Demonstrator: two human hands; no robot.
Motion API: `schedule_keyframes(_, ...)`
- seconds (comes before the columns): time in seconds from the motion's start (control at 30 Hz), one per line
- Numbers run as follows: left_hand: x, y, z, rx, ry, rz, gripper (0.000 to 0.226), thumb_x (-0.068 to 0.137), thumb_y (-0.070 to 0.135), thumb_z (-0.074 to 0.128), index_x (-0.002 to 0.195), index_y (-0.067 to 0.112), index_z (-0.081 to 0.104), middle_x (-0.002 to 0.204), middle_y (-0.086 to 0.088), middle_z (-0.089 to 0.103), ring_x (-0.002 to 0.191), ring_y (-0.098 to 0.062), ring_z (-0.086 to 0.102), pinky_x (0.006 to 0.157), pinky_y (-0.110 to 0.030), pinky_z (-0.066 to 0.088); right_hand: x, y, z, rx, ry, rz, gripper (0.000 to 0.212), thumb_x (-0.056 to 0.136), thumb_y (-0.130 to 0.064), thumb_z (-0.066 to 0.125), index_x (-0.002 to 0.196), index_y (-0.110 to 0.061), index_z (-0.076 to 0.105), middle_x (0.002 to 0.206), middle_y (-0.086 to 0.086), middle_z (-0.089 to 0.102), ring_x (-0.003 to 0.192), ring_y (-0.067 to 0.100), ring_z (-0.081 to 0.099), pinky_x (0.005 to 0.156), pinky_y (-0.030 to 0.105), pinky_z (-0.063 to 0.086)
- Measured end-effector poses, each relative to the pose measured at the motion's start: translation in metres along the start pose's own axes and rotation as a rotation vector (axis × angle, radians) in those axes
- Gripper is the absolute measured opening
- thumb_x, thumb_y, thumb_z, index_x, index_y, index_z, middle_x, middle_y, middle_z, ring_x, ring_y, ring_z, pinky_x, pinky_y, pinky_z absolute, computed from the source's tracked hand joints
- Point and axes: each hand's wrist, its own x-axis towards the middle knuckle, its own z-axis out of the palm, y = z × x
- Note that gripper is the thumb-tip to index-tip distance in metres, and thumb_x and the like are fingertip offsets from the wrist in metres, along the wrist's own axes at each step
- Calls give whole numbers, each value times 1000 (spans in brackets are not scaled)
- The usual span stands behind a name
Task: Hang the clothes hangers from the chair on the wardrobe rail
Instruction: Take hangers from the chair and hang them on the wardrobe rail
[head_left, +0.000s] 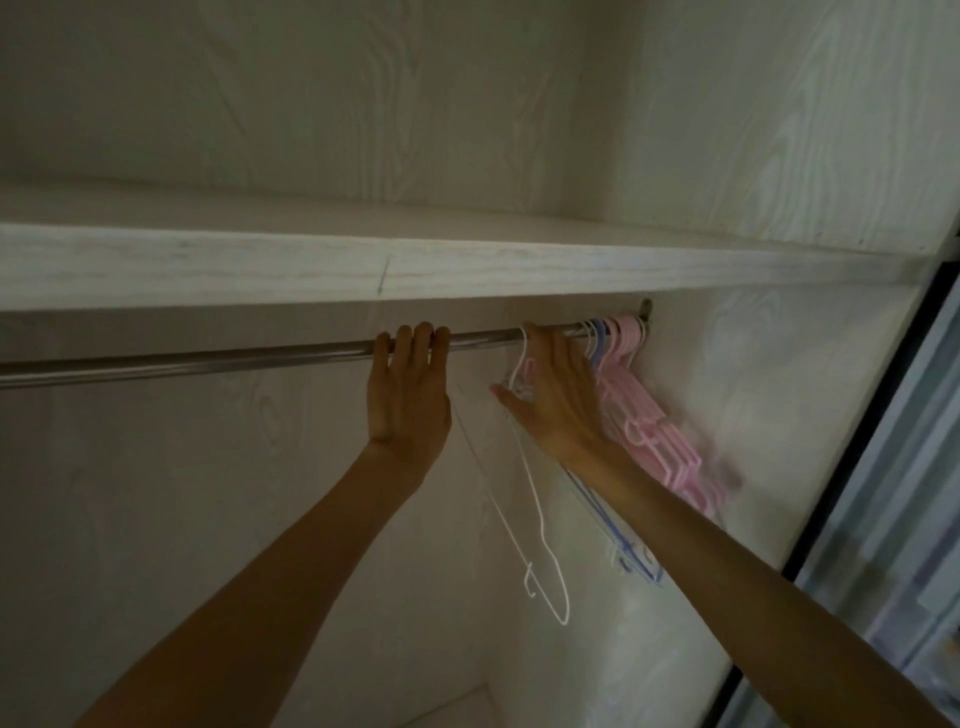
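A metal wardrobe rail (208, 361) runs left to right under a pale shelf. My left hand (408, 387) rests on the rail with its fingers hooked over the top. A thin white hanger (540, 519) hangs from the rail just left of my right hand (553, 400), whose flat palm and spread fingers press against the hanging hangers. Blue hangers (600, 343) and pink hangers (652, 426) are bunched at the rail's right end against the side wall; the pink ones look blurred. The chair is out of view.
The shelf board (467, 270) sits close above the rail. The wardrobe's right side wall (769, 395) stands just past the hangers. A dark door frame edge (883, 405) runs down the right side. The long left stretch of rail holds no hangers.
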Motion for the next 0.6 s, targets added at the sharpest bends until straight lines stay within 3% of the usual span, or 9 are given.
schedule_keyframes(0.07, 0, 0, 0, 19, -1, -2, 66, 93, 26, 47, 148, 13, 13, 148, -7, 23, 136, -27, 26, 118, -41, 12, 22, -2, 2, -96, 17, -99, 83, 84, -45, 61, 147, -12, 20, 151, 12, 29, 138, 29, 27, 114, 43, 21)
schedule_keyframes(0.13, -1, 0, 1, 38, -6, -7, 67, 93, 25, 47, 148, 13, 11, 147, -8, 22, 135, -28, 26, 118, -41, 12, 34, 3, 9, -238, -38, -153, 84, 82, -45, 64, 146, -8, 24, 148, 14, 33, 137, 31, 31, 115, 45, 18)
schedule_keyframes(0.3, -1, 2, 1, 93, -13, -9, 70, 92, 25, 46, 148, 12, 8, 147, -9, 22, 133, -29, 28, 117, -42, 13, 38, 43, 12, -277, 36, -165, 67, 72, -39, 74, 126, -6, 50, 125, 15, 56, 114, 34, 53, 99, 48, 39)
schedule_keyframes(0.6, -2, 3, 2, 99, -12, -18, 71, 91, 23, 48, 148, 12, 7, 147, -9, 21, 134, -30, 26, 118, -42, 11, 45, 90, -2, -452, -43, -84, 78, 80, -59, 54, 143, -17, 34, 144, 13, 41, 133, 32, 35, 110, 49, 20)
